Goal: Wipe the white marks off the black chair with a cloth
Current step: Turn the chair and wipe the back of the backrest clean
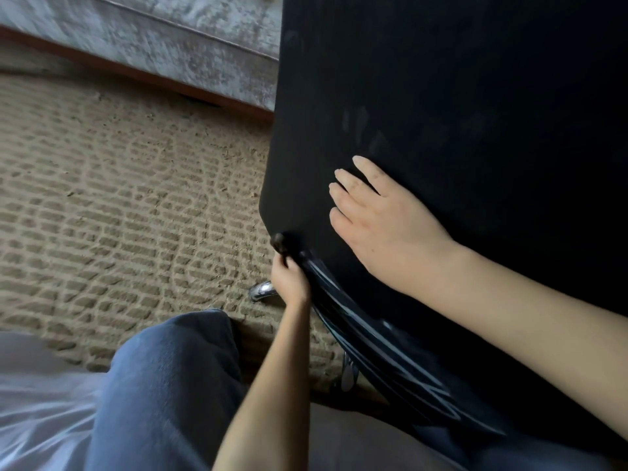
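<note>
— What does your black chair [475, 96] look like?
— A broad matte black panel, tilted, filling your view from twelve to five o'clock, with a glossy rim [373, 351] along its seven o'clock edge.
— And the white marks [362, 125]?
— Faint pale smears toward the panel's nine o'clock side, blurred.

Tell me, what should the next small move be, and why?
Probably take the right hand off the chair to fetch a cloth: it lies flat and bare, no cloth shows, and faint white marks lie just above its fingers. The left hand grips the chair's edge and can steady it.
</note>
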Action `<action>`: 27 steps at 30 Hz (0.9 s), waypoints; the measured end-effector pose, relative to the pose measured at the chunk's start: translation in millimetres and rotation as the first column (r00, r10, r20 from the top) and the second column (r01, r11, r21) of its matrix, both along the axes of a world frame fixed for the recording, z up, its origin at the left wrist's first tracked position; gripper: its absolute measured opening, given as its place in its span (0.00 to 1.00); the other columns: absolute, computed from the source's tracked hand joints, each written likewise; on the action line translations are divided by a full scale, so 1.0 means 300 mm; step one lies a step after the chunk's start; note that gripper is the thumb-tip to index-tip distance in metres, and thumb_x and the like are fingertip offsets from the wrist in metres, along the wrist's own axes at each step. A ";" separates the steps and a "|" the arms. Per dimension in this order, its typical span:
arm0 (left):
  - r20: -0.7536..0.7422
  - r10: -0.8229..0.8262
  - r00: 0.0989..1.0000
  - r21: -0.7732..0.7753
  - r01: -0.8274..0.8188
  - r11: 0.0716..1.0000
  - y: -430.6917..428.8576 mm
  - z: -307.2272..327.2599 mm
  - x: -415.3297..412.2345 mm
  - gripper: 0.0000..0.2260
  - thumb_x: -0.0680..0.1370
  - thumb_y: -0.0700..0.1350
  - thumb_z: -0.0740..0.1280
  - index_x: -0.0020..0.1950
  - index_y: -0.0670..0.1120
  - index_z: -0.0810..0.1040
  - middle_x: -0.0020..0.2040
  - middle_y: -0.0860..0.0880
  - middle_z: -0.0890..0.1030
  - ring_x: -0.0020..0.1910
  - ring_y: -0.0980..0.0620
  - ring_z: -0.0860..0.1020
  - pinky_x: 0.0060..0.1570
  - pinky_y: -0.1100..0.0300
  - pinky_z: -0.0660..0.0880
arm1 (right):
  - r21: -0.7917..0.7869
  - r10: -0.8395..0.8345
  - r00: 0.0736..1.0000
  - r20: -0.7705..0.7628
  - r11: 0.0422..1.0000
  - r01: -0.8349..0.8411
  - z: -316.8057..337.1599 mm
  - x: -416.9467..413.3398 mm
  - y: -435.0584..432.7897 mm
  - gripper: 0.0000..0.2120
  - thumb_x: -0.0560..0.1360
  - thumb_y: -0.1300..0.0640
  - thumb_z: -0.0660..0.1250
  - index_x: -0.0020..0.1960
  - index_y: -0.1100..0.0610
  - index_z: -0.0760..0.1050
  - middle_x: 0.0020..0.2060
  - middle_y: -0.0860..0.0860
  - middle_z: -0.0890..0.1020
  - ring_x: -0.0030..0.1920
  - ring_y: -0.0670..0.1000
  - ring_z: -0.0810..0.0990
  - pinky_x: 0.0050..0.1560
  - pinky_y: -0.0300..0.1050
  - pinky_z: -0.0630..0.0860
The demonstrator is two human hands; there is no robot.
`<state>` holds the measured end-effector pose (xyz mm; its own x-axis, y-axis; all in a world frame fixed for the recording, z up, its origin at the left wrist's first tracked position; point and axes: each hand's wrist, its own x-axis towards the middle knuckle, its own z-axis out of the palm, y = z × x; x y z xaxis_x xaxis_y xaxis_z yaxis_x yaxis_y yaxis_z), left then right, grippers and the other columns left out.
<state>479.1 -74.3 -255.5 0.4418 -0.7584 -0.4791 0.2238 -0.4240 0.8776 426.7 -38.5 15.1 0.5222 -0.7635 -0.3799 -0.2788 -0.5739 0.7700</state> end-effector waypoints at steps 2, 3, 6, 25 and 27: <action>-0.067 0.006 0.998 0.033 -0.004 0.999 0.115 -0.004 -0.058 0.14 0.79 0.39 0.56 0.59 0.40 0.78 0.55 0.42 0.81 0.57 0.42 0.77 0.60 0.47 0.72 | -0.009 0.024 0.999 0.028 1.000 -0.024 -0.006 -0.007 0.011 0.22 0.80 0.55 0.50 0.72 0.61 0.64 0.71 0.63 0.64 0.74 0.63 0.57 0.72 0.63 0.42; -0.095 0.009 0.995 0.001 -0.009 1.000 0.153 0.022 -0.077 0.15 0.79 0.40 0.56 0.61 0.42 0.77 0.58 0.43 0.80 0.59 0.43 0.77 0.62 0.47 0.72 | -0.025 0.056 0.994 0.092 0.998 -0.054 -0.003 -0.010 0.021 0.20 0.78 0.56 0.53 0.66 0.59 0.72 0.65 0.61 0.73 0.70 0.62 0.66 0.73 0.61 0.49; -0.125 0.045 0.991 -0.246 -0.075 0.966 0.185 0.203 -0.124 0.18 0.81 0.42 0.57 0.72 0.47 0.69 0.70 0.51 0.71 0.70 0.55 0.67 0.70 0.59 0.64 | -0.079 0.129 0.960 0.250 0.990 -0.113 0.034 -0.051 0.064 0.17 0.73 0.58 0.54 0.52 0.57 0.81 0.48 0.56 0.83 0.59 0.59 0.78 0.71 0.58 0.61; -0.039 0.003 0.999 -0.169 -0.009 0.986 0.294 0.303 -0.194 0.18 0.81 0.37 0.56 0.72 0.42 0.68 0.70 0.47 0.71 0.70 0.51 0.67 0.69 0.63 0.61 | -0.234 0.130 0.973 -0.191 0.957 -0.174 0.269 -0.466 0.495 0.32 0.77 0.51 0.50 0.76 0.65 0.51 0.74 0.70 0.47 0.74 0.69 0.44 0.69 0.71 0.33; 0.018 -0.030 0.999 -0.369 0.034 0.929 0.420 0.384 -0.280 0.21 0.82 0.37 0.56 0.75 0.44 0.62 0.74 0.51 0.63 0.73 0.57 0.61 0.70 0.68 0.56 | -0.211 0.133 0.973 -0.191 0.962 -0.173 0.257 -0.466 0.488 0.31 0.77 0.50 0.51 0.76 0.64 0.52 0.74 0.69 0.49 0.74 0.67 0.47 0.69 0.71 0.33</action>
